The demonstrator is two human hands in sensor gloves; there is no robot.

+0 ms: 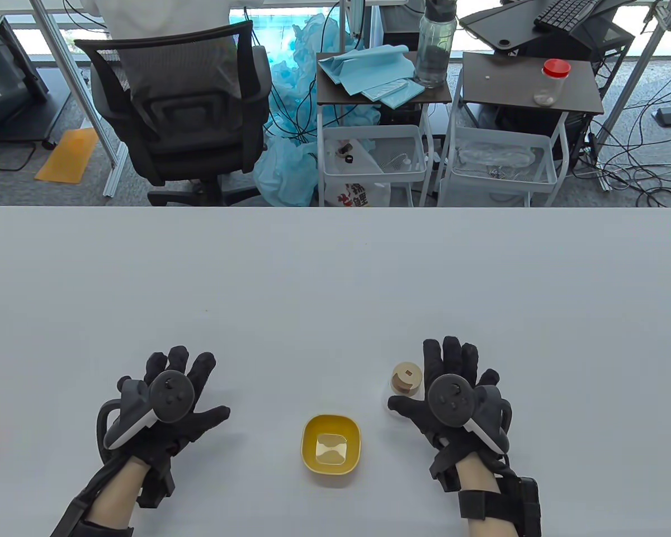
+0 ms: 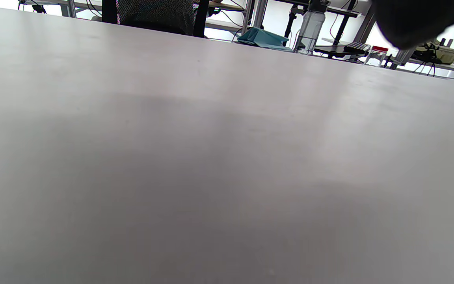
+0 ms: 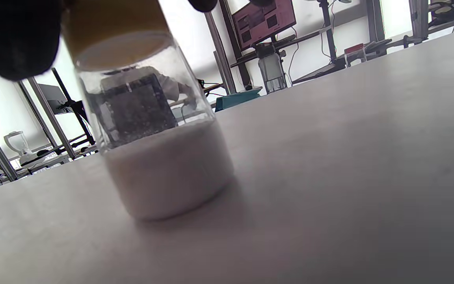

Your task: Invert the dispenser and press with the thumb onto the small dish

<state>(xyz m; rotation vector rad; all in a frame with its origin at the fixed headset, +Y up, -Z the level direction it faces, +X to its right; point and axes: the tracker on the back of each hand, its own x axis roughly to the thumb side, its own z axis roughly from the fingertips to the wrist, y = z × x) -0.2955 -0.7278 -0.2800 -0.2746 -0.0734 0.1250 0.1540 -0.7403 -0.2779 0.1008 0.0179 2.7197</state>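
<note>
The left hand lies palm down on the white table, fingers spread wide and holding nothing. The right hand is also palm down with its fingers stretched forward; its thumb reaches toward the dispenser, which stands upright just beside the hand's inner edge. Whether the thumb or fingers actually touch the dispenser cannot be told from above.

The small yellow dish sits between the two hands, nearer the table's front edge, apart from both and just to the left of the dispenser.

The right wrist view shows what the table view does not: the dispenser is a clear jar with a tan cap, roughly the lower half filled with white powder, standing on its base. A dark glove fingertip sits blurred at the top left beside the cap. The left wrist view shows mostly bare tabletop, with a dark blurred bit of glove at the upper right corner.

Beyond the table, a white bag in a wire cart carries red and black characters, too partial to read. A red-lidded jar stands on a side table.
</note>
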